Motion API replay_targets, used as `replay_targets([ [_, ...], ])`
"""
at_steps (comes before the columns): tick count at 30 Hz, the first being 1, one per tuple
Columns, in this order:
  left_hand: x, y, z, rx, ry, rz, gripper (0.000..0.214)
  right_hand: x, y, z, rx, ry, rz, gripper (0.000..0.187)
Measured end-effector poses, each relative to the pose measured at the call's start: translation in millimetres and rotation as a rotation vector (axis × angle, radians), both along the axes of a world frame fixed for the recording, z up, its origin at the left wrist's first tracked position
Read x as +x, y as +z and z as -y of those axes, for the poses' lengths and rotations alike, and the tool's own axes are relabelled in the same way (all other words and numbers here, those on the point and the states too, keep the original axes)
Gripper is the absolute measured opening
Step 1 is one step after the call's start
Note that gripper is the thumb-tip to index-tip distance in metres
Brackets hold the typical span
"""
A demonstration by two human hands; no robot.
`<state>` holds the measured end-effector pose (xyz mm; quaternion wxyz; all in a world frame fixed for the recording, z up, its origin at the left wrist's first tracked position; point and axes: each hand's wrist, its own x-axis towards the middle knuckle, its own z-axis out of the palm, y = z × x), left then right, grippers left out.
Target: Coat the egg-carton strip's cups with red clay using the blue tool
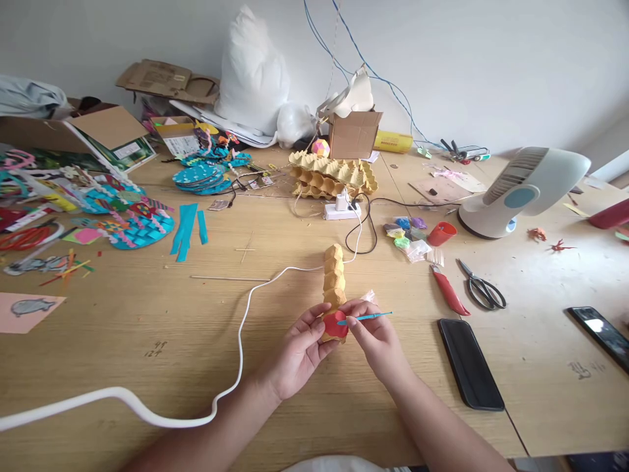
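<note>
A strip of yellow egg carton cups (335, 269) lies lengthwise in front of me, its near end raised in my fingers. On that end sits a flat red patch (335, 324), perhaps clay. My left hand (303, 347) grips the near cup from the left side, thumb by the red patch. Between the thumb and fingers of my right hand (374, 341) is a thin blue modelling tool (368, 317), its flat tip against the red. A bit of clear plastic wrap (368, 297) shows just behind my right hand.
A white cable (240, 334) crosses the table on the left. To the right lie a red-handled cutter (449, 292), scissors (484, 285) and a black phone (470, 364). Farther back are a red cup (441, 234), clay packets (405, 233), a power strip (343, 210) and a white fan (515, 190).
</note>
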<state>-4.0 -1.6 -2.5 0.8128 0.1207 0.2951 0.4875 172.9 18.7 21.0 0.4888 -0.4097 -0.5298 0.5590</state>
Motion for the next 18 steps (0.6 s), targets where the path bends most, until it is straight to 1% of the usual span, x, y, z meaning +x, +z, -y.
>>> replay_targets([
  [2, 0.2, -0.2, 0.5, 0.003, -0.001, -0.006, 0.028, -0.2, 0.0, 0.0, 0.002, -0.004, 0.013, 0.023],
  [8, 1.6, 1.1, 1.0, 0.029, -0.002, -0.047, 0.027, -0.8, -0.1, -0.2, -0.066, -0.019, -0.044, 0.023],
  [13, 2.9, 1.2, 1.0, 0.06, 0.008, -0.091, 0.029, -0.6, -2.8, -1.2, -0.037, -0.042, 0.007, 0.023],
  [18, 2.4, 0.7, 1.1, 0.061, 0.008, -0.085, 0.03, 2.2, -0.5, -0.5, -0.028, -0.011, 0.03, 0.021],
])
